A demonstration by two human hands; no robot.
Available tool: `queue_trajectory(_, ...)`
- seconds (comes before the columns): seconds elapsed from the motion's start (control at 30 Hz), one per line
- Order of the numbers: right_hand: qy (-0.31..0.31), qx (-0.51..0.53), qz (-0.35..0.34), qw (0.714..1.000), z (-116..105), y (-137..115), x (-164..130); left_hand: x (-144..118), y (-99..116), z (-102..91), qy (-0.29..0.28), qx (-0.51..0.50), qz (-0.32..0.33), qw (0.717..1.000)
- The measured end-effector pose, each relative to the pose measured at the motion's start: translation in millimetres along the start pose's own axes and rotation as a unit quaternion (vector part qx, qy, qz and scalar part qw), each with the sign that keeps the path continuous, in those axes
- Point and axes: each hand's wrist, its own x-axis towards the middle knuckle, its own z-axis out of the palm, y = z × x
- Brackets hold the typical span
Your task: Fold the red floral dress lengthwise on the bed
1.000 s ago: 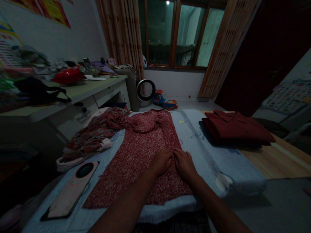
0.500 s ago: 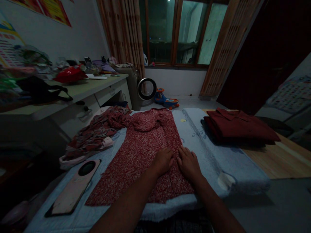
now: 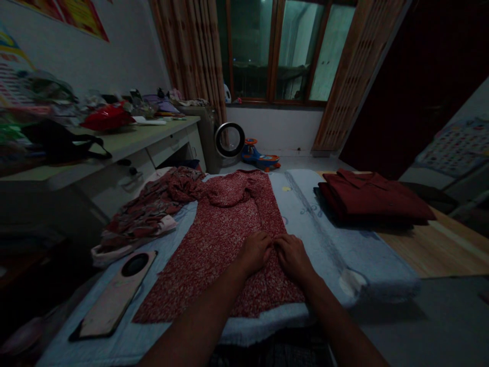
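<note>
A red speckled garment (image 3: 217, 239) lies spread flat on a pale blue blanket (image 3: 321, 239). My left hand (image 3: 255, 252) and my right hand (image 3: 291, 255) rest side by side on its right part, fingertips curled and pinching the cloth between them. A bunched patterned red garment (image 3: 151, 209) lies at the blanket's left. A folded dark red shirt (image 3: 372, 201) sits at the far right.
A flat pinkish board with a round hole (image 3: 114, 293) lies at the near left. A cluttered desk (image 3: 126, 140) runs along the left wall. A round fan (image 3: 229, 140) and a toy car (image 3: 262, 157) stand on the floor below the window.
Half a second ago my hands lay flatter and slightly apart on the garment; now the fingers are drawn together and curled into the cloth. The view shifted a little.
</note>
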Motion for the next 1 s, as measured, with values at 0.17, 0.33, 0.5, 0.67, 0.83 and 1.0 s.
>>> queue_trajectory(0.17, -0.010, -0.022, 0.029, 0.999, 1, 4, 1, 0, 1, -1.4, -0.005, 0.011, -0.002, 1.000)
queue_trajectory(0.33, -0.029, -0.019, 0.041, 0.999, -2, 2, -1, 0, 2, -1.2, -0.008, 0.018, -0.008, 1.000)
queue_trajectory(0.5, -0.058, -0.016, 0.057, 0.997, -3, -9, -15, -1, 2, 1.4, 0.002, 0.016, 0.003, 1.000)
queue_trajectory(0.67, -0.051, -0.051, 0.069, 0.995, 4, -16, -27, -1, 5, -2.0, -0.005, 0.023, -0.002, 1.000)
queue_trajectory(0.83, -0.045, -0.050, 0.070, 0.995, 6, -16, -28, -2, 17, -5.4, -0.032, 0.037, -0.035, 0.998)
queue_trajectory(1.0, -0.026, -0.047, 0.065, 0.996, 6, -13, -30, -9, 34, -1.8, -0.040, 0.078, -0.077, 0.993)
